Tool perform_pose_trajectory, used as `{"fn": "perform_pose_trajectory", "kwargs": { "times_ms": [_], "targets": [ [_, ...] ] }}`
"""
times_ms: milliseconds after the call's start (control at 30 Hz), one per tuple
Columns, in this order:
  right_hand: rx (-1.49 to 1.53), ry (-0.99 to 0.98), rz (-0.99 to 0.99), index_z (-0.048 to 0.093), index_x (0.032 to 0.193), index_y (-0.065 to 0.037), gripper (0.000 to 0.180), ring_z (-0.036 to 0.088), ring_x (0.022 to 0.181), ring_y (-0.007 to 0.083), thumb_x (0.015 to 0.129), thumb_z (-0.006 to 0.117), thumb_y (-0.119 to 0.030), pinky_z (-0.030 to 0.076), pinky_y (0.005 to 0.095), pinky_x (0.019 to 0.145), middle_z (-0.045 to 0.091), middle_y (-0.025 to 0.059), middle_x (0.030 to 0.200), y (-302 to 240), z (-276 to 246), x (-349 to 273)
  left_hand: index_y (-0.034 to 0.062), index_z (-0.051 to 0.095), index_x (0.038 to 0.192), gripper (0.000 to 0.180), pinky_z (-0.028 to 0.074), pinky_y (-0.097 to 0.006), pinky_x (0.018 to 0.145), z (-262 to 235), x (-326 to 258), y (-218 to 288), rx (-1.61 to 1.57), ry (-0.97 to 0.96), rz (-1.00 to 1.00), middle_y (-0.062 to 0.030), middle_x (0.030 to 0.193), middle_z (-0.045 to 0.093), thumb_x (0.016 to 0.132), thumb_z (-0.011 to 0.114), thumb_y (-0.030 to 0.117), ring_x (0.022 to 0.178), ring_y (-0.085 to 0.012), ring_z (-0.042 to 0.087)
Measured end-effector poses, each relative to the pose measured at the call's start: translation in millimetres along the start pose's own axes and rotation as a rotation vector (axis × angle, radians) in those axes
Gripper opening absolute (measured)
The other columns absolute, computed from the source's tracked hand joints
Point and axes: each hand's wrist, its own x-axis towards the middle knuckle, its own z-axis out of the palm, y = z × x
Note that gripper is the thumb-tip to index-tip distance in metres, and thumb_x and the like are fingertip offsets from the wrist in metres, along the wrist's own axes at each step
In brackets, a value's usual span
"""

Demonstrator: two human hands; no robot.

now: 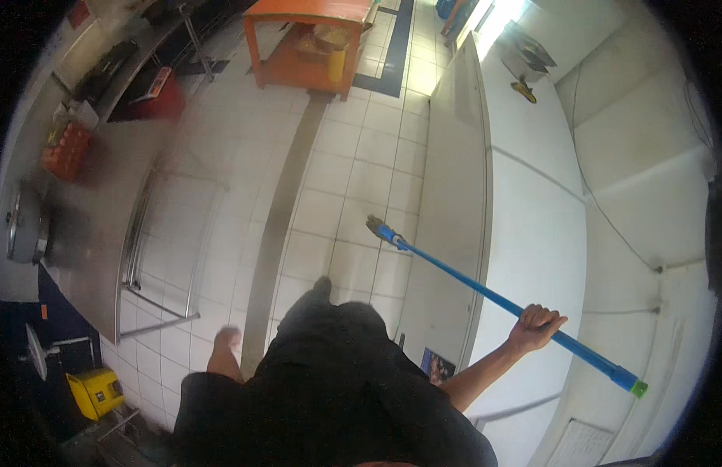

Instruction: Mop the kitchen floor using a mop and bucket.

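Observation:
My right hand (534,328) is wrapped round the blue pole of a mop (470,286), near the pole's green-tipped upper end. The pole slants from the right down to the left, across the edge of a long white chest-like unit (532,233). At its far end the small grey mop head (373,223) hangs over or rests on the tiled floor; I cannot tell which. My left hand (227,340) hangs low beside my body, away from the mop. It is blurred, its fingers do not show clearly, and I see nothing in it.
A steel table (92,241) runs along the left, with stacked red trays (67,152) on it. An orange table (306,9) stands ahead. At lower left is a yellow bucket-like container (95,393). A metal box (527,58) sits on the white unit's far end.

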Motion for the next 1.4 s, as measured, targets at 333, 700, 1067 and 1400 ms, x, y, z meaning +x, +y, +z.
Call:
{"fn": "perform_pose_trajectory", "kwargs": {
  "times_ms": [333, 700, 1067, 1400],
  "targets": [
    [-0.16, 0.271, -0.109, 0.031, 0.066, -0.015, 0.036, 0.021, 0.04, 0.0049, 0.094, 0.052, -0.022, 0.014, 0.0231, 0.036, 0.025, -0.0054, 0.05, 184, 125, 199, 0.0033, 0.059, 0.102, 0.035, 0.043, -0.034, 0.087, 404, 239, 605, 0.825, -0.16, 0.688, -0.0059, 0.108, 0.06, 0.093, 0.046, 0.034, 0.099, -0.0215, 0.054],
    [-0.59, 0.168, 0.186, 0.041, 0.066, -0.013, 0.034, 0.031, 0.039, -0.0004, 0.093, 0.057, -0.027, 0.019, 0.0159, 0.033, 0.038, -0.0057, 0.051, 392, 336, 488, 0.0077, 0.053, 0.12, 0.035, 0.051, -0.036, 0.074, 301, 375, 556, 0.299, -0.206, 0.002, -0.0132, 0.1, 0.063, 0.087, 0.051, 0.021, 0.085, -0.0241, 0.063],
    [-0.494, 0.22, 0.125, 0.036, 0.063, -0.013, 0.038, 0.022, 0.038, 0.0029, 0.095, 0.052, -0.024, 0.014, 0.0211, 0.033, 0.03, -0.005, 0.049, 625, 444, 784, 0.0038, 0.064, 0.099, 0.032, 0.044, -0.043, 0.084, 492, 692, 847, 1.413, -0.105, 0.482, -0.0194, 0.102, 0.062, 0.082, 0.058, 0.03, 0.096, -0.0322, 0.058],
    [-0.176, -0.169, -0.161, 0.039, 0.06, -0.013, 0.044, 0.023, 0.035, 0.0057, 0.098, 0.042, -0.036, 0.016, 0.0231, 0.032, 0.031, -0.004, 0.044, 787, 513, 1004, 0.0027, 0.053, 0.116, 0.036, 0.041, -0.035, 0.091, 1016, 856, 1404, 1.075, -0.879, 0.605, -0.0086, 0.111, 0.055, 0.095, 0.046, 0.031, 0.104, -0.0204, 0.052]
  ]
}}
